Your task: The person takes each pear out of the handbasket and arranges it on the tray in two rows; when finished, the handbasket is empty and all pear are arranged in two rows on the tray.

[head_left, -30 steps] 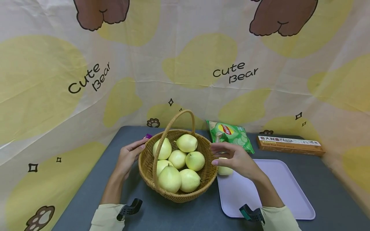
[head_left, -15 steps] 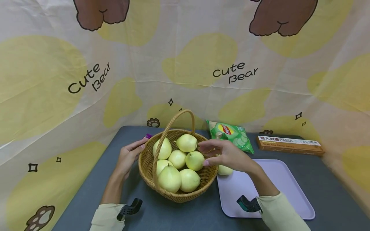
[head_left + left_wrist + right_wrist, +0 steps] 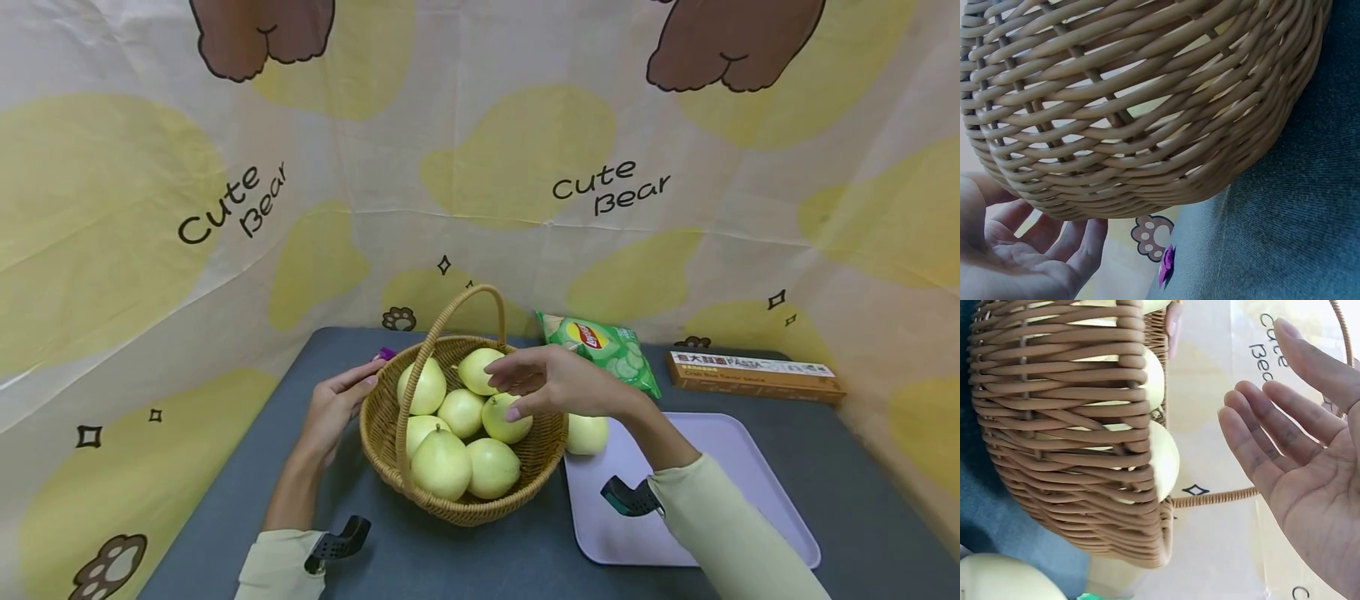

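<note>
Moving relaxed, empty right hand [image 3: 558, 382] from 3 o'clock over pears [image 3: 441, 464], lifting none; touching basket [image 3: 459, 513] at 9 with relaxed left hand [image 3: 336, 408].

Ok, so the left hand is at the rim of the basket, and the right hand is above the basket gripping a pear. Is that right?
Not quite: the right hand grips nothing; the right wrist view shows its palm open. It is above the basket, and the left hand is at the rim, as you say.
</note>
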### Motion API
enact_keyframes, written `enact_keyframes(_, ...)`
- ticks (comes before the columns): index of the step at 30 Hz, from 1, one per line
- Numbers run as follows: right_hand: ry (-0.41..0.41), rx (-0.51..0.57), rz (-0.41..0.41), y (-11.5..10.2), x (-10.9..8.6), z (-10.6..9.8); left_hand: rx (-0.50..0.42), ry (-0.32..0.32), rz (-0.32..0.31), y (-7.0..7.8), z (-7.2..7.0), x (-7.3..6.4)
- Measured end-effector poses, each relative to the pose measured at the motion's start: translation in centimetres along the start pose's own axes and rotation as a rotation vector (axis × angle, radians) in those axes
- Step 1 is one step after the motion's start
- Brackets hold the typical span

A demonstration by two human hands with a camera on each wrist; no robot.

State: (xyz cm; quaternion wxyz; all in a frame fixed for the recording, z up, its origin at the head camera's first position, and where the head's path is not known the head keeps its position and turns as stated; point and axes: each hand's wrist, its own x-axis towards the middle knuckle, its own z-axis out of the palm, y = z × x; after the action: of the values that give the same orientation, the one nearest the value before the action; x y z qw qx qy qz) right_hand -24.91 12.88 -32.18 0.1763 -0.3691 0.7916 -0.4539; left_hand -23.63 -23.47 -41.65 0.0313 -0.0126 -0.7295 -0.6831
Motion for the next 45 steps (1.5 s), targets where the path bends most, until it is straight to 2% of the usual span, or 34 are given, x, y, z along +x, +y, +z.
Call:
enact_keyframes(4, -0.049, -0.033, -0.009, -0.3, 1.2, -0.2, -0.005, 0.001, 0.004, 0.0, 0.0, 0.0)
enact_keyframes(15, -0.178, -0.012, 0.0, -0.4, 3.8, -0.1, -0.011, 0.003, -0.004, -0.3, 0.1, -0.1)
enact_keyframes(28, -0.371, 0.007, 0.037, 0.3, 7.1, 0.6, -0.008, 0.005, 0.007, -0.4, -0.1, 0.0)
enact_keyframes(39, -0.459, 0.016, 0.104, 0.3, 8.5, 0.6, -0.003, 0.007, -0.002, -0.1, 0.0, -0.1)
enact_keyframes(45, -0.489, -0.026, 0.109, -0.4, 9.0, 0.9, -0.005, 0.011, -0.009, -0.1, 0.1, 0.1)
